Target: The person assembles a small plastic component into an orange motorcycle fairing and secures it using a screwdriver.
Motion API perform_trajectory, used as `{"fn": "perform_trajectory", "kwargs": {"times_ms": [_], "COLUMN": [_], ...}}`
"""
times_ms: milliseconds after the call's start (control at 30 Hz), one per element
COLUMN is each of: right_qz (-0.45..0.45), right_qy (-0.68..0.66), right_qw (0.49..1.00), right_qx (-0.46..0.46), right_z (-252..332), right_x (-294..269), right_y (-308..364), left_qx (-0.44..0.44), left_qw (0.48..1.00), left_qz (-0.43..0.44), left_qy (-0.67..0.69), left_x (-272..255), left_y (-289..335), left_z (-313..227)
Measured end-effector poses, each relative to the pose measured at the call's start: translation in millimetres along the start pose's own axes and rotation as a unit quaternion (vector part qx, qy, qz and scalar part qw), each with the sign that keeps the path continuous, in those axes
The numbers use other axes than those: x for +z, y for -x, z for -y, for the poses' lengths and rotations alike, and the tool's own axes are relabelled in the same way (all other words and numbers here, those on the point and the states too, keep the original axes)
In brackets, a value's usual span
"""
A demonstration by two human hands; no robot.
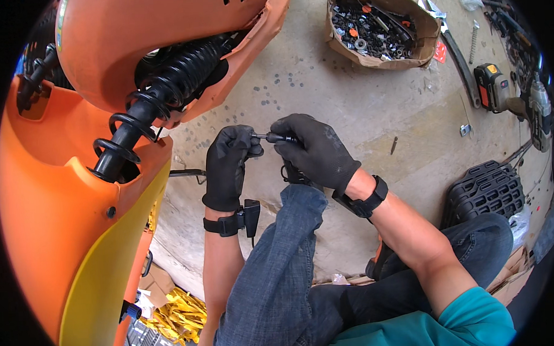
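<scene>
Both of my hands wear black gloves and meet in front of my raised knee. My right hand (316, 148) is closed round a small black cylindrical piece (277, 137), which has a thin metal shank (260, 136) pointing left. The fingertips of my left hand (228, 165) pinch the end of that shank. Gloved fingers cover much of the piece, so its exact kind is not clear. Left of my hands is a large orange body panel (39, 181), where a black coil-spring shock absorber (146, 104) slants out.
An open cardboard box (427, 27) of mixed screws and small hardware stands ahead. At the right lie a wrench (459, 60), a cordless power tool (497, 89) and a black ribbed plastic part (485, 190). Yellow packaging (181, 316) is at lower left.
</scene>
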State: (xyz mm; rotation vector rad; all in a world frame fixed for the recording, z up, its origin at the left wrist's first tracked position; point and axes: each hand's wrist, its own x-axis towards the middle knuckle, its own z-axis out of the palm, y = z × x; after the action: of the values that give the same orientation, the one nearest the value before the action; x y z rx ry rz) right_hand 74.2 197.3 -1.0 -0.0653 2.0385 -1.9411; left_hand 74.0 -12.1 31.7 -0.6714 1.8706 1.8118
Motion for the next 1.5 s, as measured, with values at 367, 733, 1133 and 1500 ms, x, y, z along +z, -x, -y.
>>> {"fn": "perform_trajectory", "kwargs": {"times_ms": [367, 733, 1133, 1500], "right_qz": [0.044, 0.038, 0.059, 0.018], "right_qy": [-0.079, -0.134, -0.153, -0.118], "right_qw": [0.985, 0.98, 0.975, 0.986], "right_qx": [0.144, 0.142, 0.152, 0.115], "right_z": [-3, -20, -25, -31], "right_x": [-6, 3, 1, -4], "right_y": [-5, -6, -9, -21], "left_qx": [0.035, 0.026, 0.001, 0.382], "left_qw": [0.998, 0.992, 0.981, 0.735], "left_qz": [0.018, 0.037, 0.018, -0.233], "left_qy": [0.054, 0.12, 0.193, -0.51], "left_x": [2, -4, -5, 22], "left_y": [-7, -12, -15, -6], "left_z": [3, 8, 3, -14]}}
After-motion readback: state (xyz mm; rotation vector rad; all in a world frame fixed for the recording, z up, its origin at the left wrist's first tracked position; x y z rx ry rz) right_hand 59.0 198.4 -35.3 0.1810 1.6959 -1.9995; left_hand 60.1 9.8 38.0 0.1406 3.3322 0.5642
